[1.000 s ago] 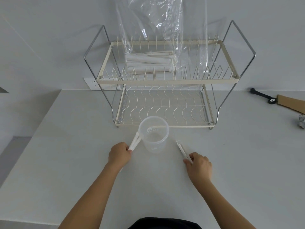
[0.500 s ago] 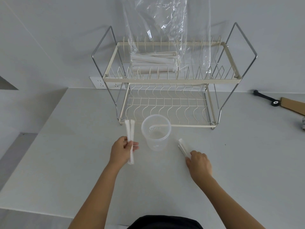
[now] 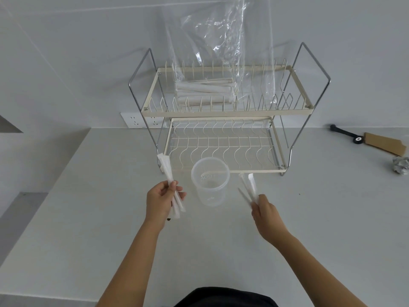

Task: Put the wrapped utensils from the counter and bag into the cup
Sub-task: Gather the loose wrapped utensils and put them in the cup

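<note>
A clear plastic cup [image 3: 210,185] stands upright on the white counter in front of the dish rack. My left hand [image 3: 161,199] is shut on a bundle of white wrapped utensils [image 3: 167,169], held upright just left of the cup. My right hand [image 3: 264,209] grips more wrapped utensils [image 3: 249,187] lifted off the counter, right of the cup and pointing up and away. A clear plastic bag [image 3: 212,41] stands on the rack's top shelf with several wrapped utensils [image 3: 205,88] lying in its bottom.
The cream two-tier wire dish rack [image 3: 223,111] stands against the wall behind the cup. At the far right lie a black tool [image 3: 345,134], a cardboard piece [image 3: 385,144] and a crumpled foil ball [image 3: 400,165]. A wall socket [image 3: 135,120] sits left of the rack.
My left hand raised its bundle from leaning at the cup to upright. My right hand picked its utensils up off the counter and tilted them upward.
</note>
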